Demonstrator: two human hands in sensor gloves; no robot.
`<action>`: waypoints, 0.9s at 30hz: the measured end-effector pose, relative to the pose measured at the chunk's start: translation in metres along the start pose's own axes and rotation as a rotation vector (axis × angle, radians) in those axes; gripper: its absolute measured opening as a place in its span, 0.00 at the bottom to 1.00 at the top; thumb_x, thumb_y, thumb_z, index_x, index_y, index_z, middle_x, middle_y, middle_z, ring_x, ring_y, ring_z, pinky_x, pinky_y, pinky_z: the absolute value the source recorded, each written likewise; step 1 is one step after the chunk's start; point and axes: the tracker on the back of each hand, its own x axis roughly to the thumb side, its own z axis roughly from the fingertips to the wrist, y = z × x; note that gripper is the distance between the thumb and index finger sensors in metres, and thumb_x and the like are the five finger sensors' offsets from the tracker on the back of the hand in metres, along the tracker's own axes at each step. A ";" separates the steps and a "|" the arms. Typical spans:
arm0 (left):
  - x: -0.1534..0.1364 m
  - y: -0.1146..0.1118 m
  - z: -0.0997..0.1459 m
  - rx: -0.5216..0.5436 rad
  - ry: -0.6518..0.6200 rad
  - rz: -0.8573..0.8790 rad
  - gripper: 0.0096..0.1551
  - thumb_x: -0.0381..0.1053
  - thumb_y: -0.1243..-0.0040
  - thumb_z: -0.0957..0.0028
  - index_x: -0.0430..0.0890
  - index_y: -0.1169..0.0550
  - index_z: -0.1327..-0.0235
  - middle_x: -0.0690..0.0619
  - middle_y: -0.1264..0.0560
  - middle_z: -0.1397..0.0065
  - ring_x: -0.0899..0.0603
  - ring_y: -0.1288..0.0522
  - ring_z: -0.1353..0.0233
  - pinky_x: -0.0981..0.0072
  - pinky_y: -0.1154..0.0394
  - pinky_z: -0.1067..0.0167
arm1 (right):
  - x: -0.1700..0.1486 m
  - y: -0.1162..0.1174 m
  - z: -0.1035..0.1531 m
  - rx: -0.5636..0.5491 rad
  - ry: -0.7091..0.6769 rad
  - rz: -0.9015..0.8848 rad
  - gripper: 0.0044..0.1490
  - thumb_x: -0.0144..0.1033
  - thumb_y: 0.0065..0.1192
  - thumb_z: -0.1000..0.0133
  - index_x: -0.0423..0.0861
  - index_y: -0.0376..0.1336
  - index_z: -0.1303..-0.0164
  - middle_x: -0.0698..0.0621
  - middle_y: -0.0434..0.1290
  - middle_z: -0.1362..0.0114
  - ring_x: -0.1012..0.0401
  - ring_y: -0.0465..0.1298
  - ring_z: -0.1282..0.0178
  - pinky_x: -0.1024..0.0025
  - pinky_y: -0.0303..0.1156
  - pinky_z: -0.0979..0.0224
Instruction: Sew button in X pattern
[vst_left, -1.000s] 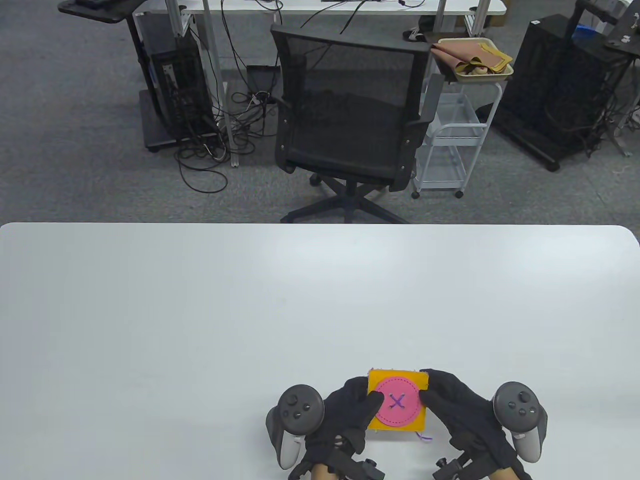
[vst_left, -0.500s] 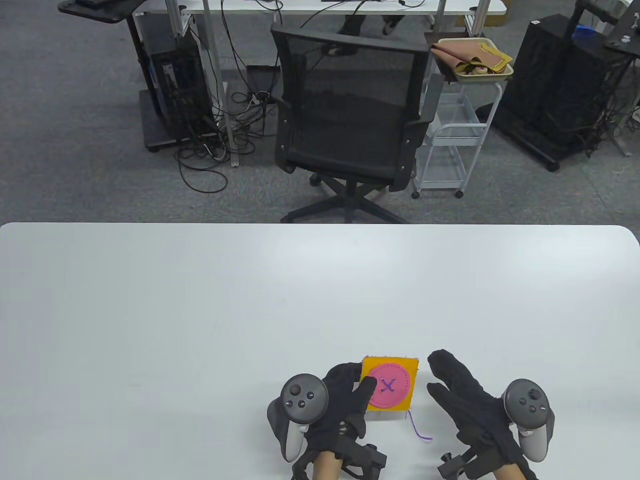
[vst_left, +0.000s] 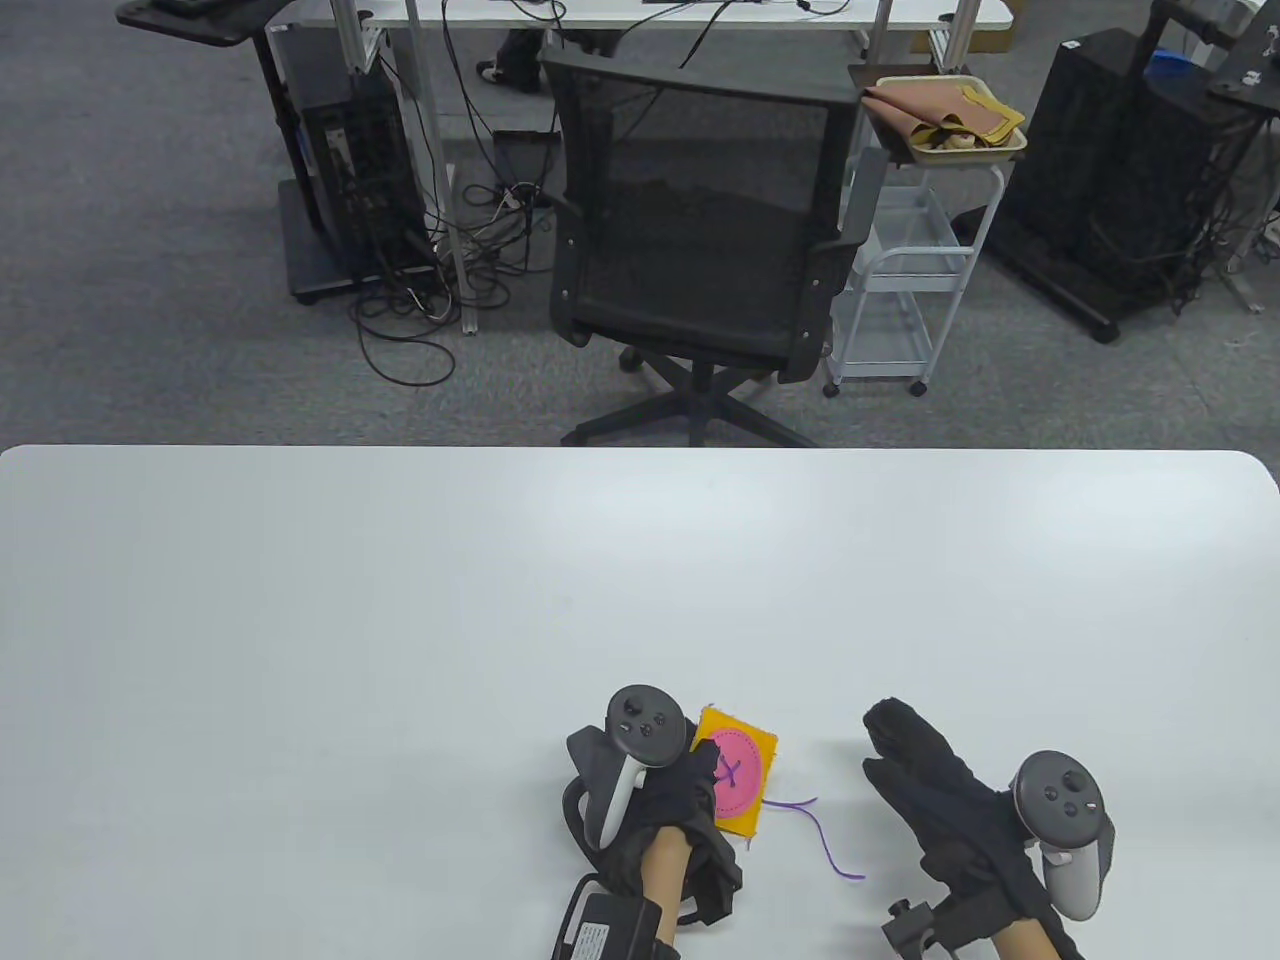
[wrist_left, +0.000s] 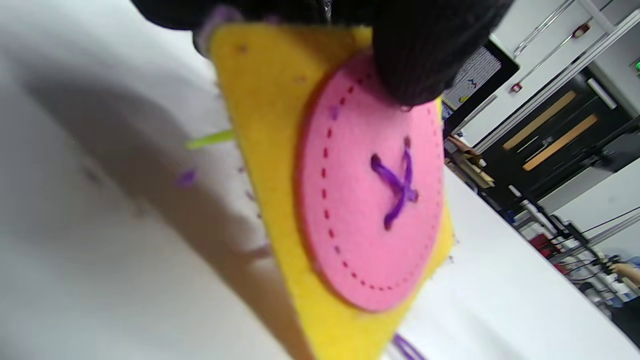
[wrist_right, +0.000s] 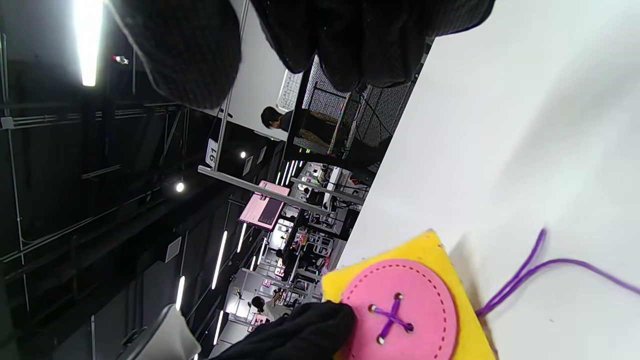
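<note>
A yellow felt square (vst_left: 745, 775) carries a round pink felt button (vst_left: 738, 772) sewn on with a purple X of thread (wrist_left: 397, 185). My left hand (vst_left: 690, 780) pinches the square at its left edge and holds it tilted, its right edge raised off the white table (vst_left: 400, 620); the thumb (wrist_left: 425, 55) presses on the pink button. A loose purple thread (vst_left: 825, 835) trails from under the square onto the table. My right hand (vst_left: 910, 765) is open, fingers stretched forward, apart from the square to its right. The square also shows in the right wrist view (wrist_right: 415, 305).
A black office chair (vst_left: 700, 240) stands beyond the table's far edge, with a white trolley (vst_left: 900, 290) and a tray of cloth (vst_left: 950, 125) to its right. Cables and desk frames stand on the grey carpet behind.
My right hand has let go of the felt square and drawn back to the right. My left hand has turned over and tilted the square up, shifting it left; the purple thread has pulled out longer.
</note>
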 end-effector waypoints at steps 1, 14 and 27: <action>0.000 -0.001 -0.002 -0.003 0.004 -0.021 0.21 0.49 0.35 0.48 0.41 0.18 0.45 0.37 0.32 0.29 0.27 0.37 0.29 0.34 0.40 0.37 | 0.000 0.000 0.000 -0.001 -0.002 0.001 0.45 0.50 0.59 0.44 0.47 0.48 0.20 0.42 0.54 0.14 0.45 0.57 0.16 0.45 0.48 0.14; 0.002 -0.022 -0.014 -0.036 0.037 -0.354 0.23 0.49 0.34 0.48 0.42 0.22 0.42 0.35 0.39 0.26 0.26 0.44 0.27 0.33 0.47 0.34 | 0.001 0.000 0.001 -0.003 0.001 0.013 0.45 0.50 0.59 0.43 0.46 0.48 0.20 0.41 0.54 0.14 0.45 0.57 0.16 0.45 0.48 0.14; 0.003 -0.022 -0.012 -0.009 0.071 -0.409 0.26 0.51 0.33 0.50 0.43 0.25 0.41 0.35 0.39 0.26 0.26 0.44 0.27 0.33 0.47 0.35 | 0.000 0.002 0.001 -0.005 0.011 0.037 0.45 0.50 0.59 0.43 0.46 0.48 0.20 0.41 0.53 0.14 0.45 0.57 0.16 0.45 0.47 0.15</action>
